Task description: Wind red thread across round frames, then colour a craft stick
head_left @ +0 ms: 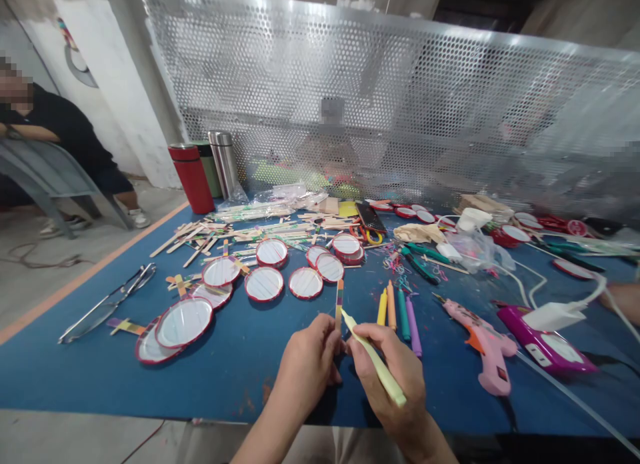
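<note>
Near the front edge of the blue table, my left hand (313, 354) pinches a wooden craft stick (340, 295) upright; its visible end has bands of colour. My right hand (393, 377) grips a pale yellow marker (375, 361), its tip against or very close to the stick's edge. Just right of my hands lie several more markers: yellow (383, 308), orange (391, 305), teal (403, 314) and purple (414, 325). Beyond my left hand are several round white discs with red rims (264, 284), some joined to coloured sticks. The stick's lower end is hidden by my fingers.
A pink glue gun (480, 344) and a purple power strip (543, 341) with cables lie at right. Glasses (110, 304) rest at left. Loose sticks (195, 237), scissors (370, 235) and flasks (193, 179) stand or lie farther back, before a perforated metal panel (300, 84). A person sits far left.
</note>
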Available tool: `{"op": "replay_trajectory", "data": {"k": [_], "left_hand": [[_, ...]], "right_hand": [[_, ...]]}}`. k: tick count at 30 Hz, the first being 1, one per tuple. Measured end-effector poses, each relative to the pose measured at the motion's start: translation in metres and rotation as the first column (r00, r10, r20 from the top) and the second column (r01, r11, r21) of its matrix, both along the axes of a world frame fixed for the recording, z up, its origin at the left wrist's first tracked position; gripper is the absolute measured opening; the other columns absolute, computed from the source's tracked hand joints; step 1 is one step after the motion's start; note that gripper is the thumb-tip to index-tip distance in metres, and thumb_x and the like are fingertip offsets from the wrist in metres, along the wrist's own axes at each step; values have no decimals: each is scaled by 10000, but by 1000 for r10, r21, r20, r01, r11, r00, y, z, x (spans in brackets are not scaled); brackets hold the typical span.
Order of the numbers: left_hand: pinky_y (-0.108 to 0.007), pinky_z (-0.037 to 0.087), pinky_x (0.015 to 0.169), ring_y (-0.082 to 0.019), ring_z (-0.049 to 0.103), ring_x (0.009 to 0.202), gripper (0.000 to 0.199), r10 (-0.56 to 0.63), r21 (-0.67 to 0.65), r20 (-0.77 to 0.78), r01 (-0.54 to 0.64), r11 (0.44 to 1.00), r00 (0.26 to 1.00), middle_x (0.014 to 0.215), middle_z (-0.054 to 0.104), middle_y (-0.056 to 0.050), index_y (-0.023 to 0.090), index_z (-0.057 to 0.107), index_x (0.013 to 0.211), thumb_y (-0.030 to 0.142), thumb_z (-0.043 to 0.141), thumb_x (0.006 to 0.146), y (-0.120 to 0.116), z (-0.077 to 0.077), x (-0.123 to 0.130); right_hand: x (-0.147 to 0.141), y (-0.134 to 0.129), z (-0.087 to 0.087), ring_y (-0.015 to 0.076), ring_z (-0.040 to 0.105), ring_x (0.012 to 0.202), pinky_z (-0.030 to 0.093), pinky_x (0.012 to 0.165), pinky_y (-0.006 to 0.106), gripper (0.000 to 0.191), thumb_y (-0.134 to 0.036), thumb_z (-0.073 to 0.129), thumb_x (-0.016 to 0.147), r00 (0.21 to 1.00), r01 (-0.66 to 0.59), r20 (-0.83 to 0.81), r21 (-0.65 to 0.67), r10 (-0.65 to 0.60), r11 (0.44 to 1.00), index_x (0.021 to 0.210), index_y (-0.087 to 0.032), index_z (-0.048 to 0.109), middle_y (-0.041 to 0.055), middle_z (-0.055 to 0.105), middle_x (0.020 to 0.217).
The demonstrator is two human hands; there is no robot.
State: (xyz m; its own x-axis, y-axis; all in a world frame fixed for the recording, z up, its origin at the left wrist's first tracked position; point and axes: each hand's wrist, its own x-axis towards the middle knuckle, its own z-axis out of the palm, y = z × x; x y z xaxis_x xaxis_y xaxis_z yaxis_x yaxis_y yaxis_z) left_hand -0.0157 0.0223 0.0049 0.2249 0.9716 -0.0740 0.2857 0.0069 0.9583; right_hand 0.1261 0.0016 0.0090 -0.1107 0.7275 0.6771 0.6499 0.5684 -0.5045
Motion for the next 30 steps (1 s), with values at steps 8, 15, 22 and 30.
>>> {"op": "replay_trajectory", "data": {"k": [8,15,22,30], "left_hand": [[-182,425,412,-112,580,405,183,-6,-4,-4,6,1000,1000,545,562,56,221,470,790,333,373,897,0,0,0],[-178,422,409,-104,573,401,188,-1,-9,9,1,1000,1000,570,581,53,223,451,772,338,373,899,-1,-1,0],[-181,424,417,-108,575,403,187,-7,-3,4,7,1000,1000,554,566,60,227,459,781,343,372,899,0,-3,0],[-181,427,430,-108,579,406,185,-5,4,-3,5,1000,1000,543,556,64,227,465,783,342,377,899,-1,-3,0]], "right_hand": [[1,-2,-2,170,700,740,536,685,258,123,-220,531,888,1000,19,-11,-6,-19,1000,999,-202,582,35,699,826],[1,-1,-2,167,701,736,535,655,247,117,-225,528,893,1000,8,-9,-6,-8,1000,994,-208,582,30,696,821],[1,-1,-2,168,703,741,537,658,249,122,-228,528,892,1000,4,-4,-7,-4,1000,999,-209,582,25,699,826],[2,-1,-2,171,705,761,536,670,251,137,-229,533,891,1000,4,-5,4,-4,1000,1018,-203,577,33,699,842]]}}
